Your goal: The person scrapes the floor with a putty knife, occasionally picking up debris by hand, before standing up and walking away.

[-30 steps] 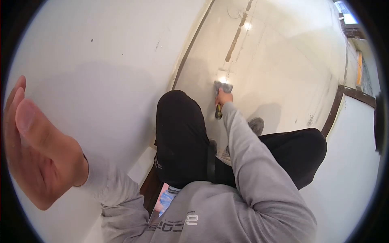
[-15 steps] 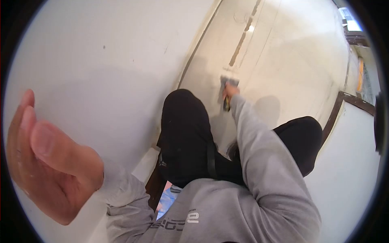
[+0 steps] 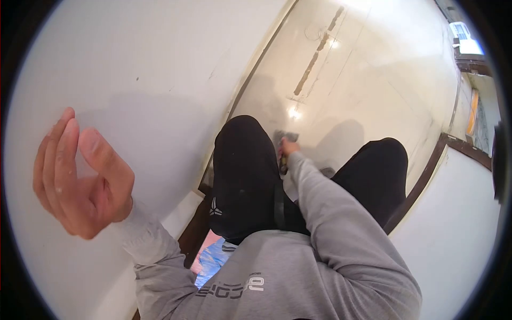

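Nearest to us is our grey shirt (image 3: 288,266), with lettering across its chest, directly behind the black trousers (image 3: 242,170). Left of the trousers we hold up our left hand (image 3: 88,178), its palm side partly showing, fingers gently bent and close to one another, the thumb standing apart from them; we see nothing in its grasp. The white wall (image 3: 133,42) fills the background on that side of the trousers, and we cannot tell whether the hand touches it. Low on the left edge of the trousers, we see a blue-and-pink sheet (image 3: 212,261) beside a dark brown board (image 3: 193,234).

Between the two bent knees of the trousers, our right hand (image 3: 289,146) is clamped on a scraper (image 3: 291,136). Its dark handle points back toward the trousers and its grey blade lies on the far side of our fingers, against or close over the pale surface (image 3: 384,101); blur hides the contact. A grey shoe (image 3: 327,172) shows just inside the right knee of the trousers.

Right of the trousers, a dark frame (image 3: 413,205) borders a white panel (image 3: 448,213). Farther beyond the trousers, a broken brown strip (image 3: 308,72) runs away along the pale surface. Farthest, beyond the trousers to the right, we see an orange piece (image 3: 472,112) and a bright opening (image 3: 461,31).
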### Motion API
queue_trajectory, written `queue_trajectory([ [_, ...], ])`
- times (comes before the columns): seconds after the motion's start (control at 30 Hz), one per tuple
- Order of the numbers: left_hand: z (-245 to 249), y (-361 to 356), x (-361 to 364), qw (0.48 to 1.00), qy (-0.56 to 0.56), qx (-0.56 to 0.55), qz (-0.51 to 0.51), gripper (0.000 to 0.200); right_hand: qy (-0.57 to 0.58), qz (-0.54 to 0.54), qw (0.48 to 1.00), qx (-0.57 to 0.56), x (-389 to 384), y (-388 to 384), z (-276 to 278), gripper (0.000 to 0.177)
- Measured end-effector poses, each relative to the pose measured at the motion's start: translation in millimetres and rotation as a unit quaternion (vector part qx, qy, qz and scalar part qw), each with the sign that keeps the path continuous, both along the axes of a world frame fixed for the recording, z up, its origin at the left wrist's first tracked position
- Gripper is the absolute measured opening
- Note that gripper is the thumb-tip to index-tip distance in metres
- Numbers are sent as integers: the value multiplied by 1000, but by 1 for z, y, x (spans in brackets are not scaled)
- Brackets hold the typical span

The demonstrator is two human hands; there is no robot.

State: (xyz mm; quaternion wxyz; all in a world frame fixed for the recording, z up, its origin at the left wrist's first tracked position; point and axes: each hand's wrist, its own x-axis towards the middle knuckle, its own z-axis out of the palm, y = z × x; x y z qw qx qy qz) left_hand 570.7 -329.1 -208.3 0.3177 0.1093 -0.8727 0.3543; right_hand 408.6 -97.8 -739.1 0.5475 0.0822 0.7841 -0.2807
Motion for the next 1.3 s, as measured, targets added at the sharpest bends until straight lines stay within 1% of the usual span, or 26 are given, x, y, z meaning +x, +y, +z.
queue_trajectory([
  [0.03,0,1,-1,1000,-3,-2,13,5,73,88,990,79,17,-1,18,63],
  [0.07,-1,2,-2,1000,4,-1,28,5,71,94,990,73,26,-13,20,63],
  [0.13,-3,9,1,999,1,-5,49,6,125,80,987,67,43,-20,6,73],
  [0.2,-5,9,0,997,-6,-25,76,8,235,44,971,26,39,-51,-56,67],
  [0.23,-7,10,-1,997,-20,-22,77,8,119,-47,992,-9,3,-82,-31,51],
  [0.3,-10,9,-6,996,13,-20,87,7,-6,-142,989,-33,-37,-114,6,42],
  [0.37,-10,8,-6,995,10,-28,93,7,-55,-222,969,-98,-52,-128,10,39],
  [0.43,-8,5,-4,994,13,-43,98,7,-72,-193,972,-111,-31,-100,15,40],
  [0.47,-8,8,-3,994,15,-45,97,7,-47,-164,981,-89,-12,-81,18,39],
  [0.53,-8,10,-1,995,17,-35,92,8,43,-7,999,33,27,-41,37,44],
  [0.57,-7,8,-1,997,15,-33,72,9,56,35,995,69,32,-39,46,50],
  [0.6,-7,7,0,998,10,-30,54,11,66,41,994,78,33,-45,52,57],
  [0.63,-7,7,2,998,10,-27,60,11,159,12,987,1,35,-63,22,58],
  [0.67,-7,7,3,997,13,-24,66,12,247,-2,966,-78,38,-80,-11,58],
  [0.73,-11,8,6,998,8,-20,64,13,37,-72,995,-51,-11,-142,5,60],
  [0.77,-11,6,8,998,13,-23,58,14,32,-77,995,-46,-11,-140,13,60],
  [0.8,-9,5,7,998,18,-28,55,14,-55,-105,991,-62,-12,-140,20,62],
  [0.87,-6,6,3,998,28,-26,47,15,-8,-46,998,-49,8,-129,17,64],
  [0.9,-6,8,2,998,30,-15,46,15,122,40,992,-7,38,-100,4,65],
  [1.0,-10,4,1,999,22,-18,42,15,79,67,995,-17,50,-81,18,66],
  [1.07,-9,3,5,999,12,-22,46,15,133,47,989,-52,28,-132,8,62],
  [1.1,-9,3,8,998,3,-29,51,15,91,20,995,-39,14,-159,-14,57],
  [1.17,-6,5,12,999,-5,-20,50,14,51,-12,998,-33,2,-174,-22,52],
  [1.23,-22,16,0,987,120,107,13,17,-114,-90,984,-106,-9,-153,10,40],
  [1.27,-42,31,-20,944,241,224,-26,20,-73,-154,978,-120,-6,-131,28,32],
  [1.3,-49,45,-28,902,152,402,-34,22,-34,-216,967,-131,2,-106,46,30],
])
